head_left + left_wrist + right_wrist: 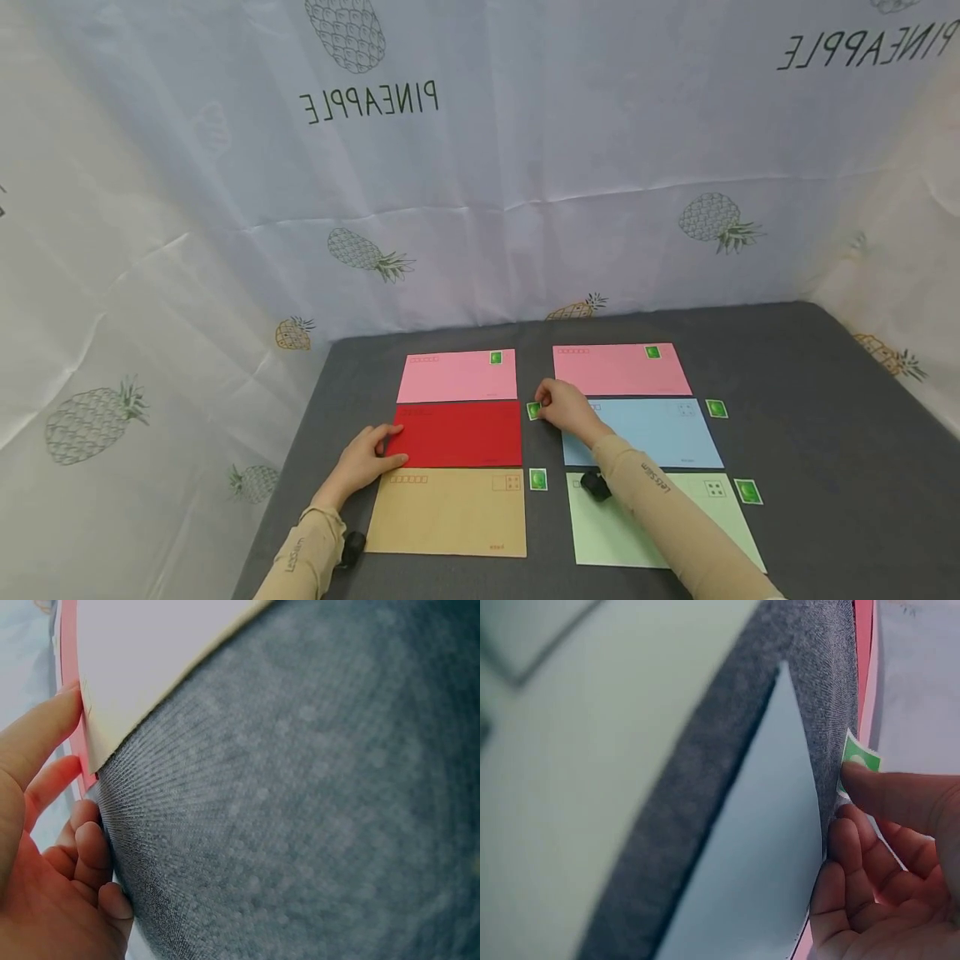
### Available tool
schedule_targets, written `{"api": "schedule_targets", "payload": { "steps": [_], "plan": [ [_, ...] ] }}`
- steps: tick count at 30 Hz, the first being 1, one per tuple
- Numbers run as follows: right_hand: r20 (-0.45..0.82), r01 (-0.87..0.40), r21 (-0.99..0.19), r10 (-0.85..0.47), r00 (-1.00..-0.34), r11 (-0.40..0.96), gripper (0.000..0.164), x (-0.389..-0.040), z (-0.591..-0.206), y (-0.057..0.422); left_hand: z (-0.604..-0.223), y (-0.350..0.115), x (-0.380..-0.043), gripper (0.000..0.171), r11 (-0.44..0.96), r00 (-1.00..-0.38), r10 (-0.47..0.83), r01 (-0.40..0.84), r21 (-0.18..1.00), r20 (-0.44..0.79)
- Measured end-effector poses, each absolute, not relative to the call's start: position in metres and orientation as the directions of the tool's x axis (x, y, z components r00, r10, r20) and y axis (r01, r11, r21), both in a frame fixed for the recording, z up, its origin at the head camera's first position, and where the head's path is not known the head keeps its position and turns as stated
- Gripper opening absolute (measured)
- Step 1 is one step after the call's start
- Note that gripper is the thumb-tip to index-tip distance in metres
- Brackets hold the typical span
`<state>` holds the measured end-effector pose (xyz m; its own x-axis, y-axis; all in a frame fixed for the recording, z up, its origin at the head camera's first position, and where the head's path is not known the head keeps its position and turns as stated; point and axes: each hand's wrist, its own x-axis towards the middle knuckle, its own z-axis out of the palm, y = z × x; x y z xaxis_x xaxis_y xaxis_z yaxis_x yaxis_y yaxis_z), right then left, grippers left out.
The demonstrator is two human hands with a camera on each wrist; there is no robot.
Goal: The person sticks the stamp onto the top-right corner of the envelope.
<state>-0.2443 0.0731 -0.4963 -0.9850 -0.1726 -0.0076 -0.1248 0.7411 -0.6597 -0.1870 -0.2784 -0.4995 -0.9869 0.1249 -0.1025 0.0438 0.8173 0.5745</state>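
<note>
My left hand (363, 459) rests at the left edge of a red envelope (459, 437), index finger and thumb spread apart and touching it. In the left wrist view, the thumb of that hand (52, 907) lies by the corner of the tan envelope (142, 667). With thumb and index finger my right hand (570, 412) pinches a small green stamp (533, 410) in the gap between the red envelope and a blue envelope (652, 433). The right wrist view shows the stamp (864, 756) tilted up off the cloth, thumb over part of it.
Pink envelopes (459, 379) (618, 373), each with a stamp at upper right, lie in the back row. Nearer are a tan envelope (450, 512) and a green envelope (626, 533). Loose stamps (537, 479) (717, 408) (747, 492) lie on the dark cloth (832, 433).
</note>
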Motion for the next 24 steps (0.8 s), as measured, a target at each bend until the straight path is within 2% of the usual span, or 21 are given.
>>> {"api": "schedule_targets", "payload": {
  "steps": [6, 12, 24],
  "plan": [
    [-0.013, -0.112, -0.689, -0.167, -0.986, 0.716, 0.010, -0.245, -0.496, 0.074, -0.500, -0.278, -0.187, 0.052, 0.819, -0.988, 0.117, 0.041, 0.572, -0.097],
    [-0.045, -0.076, -0.769, -0.172, -0.984, 0.635, 0.007, -0.250, -0.495, 0.078, -0.501, -0.278, -0.187, 0.052, 0.817, -0.989, 0.117, 0.041, 0.575, -0.095],
    [-0.086, -0.053, -0.839, -0.228, -0.970, 0.541, 0.010, -0.251, -0.487, 0.067, -0.498, -0.277, -0.187, 0.053, 0.823, -0.987, 0.114, 0.029, 0.568, -0.115]
  ]
}}
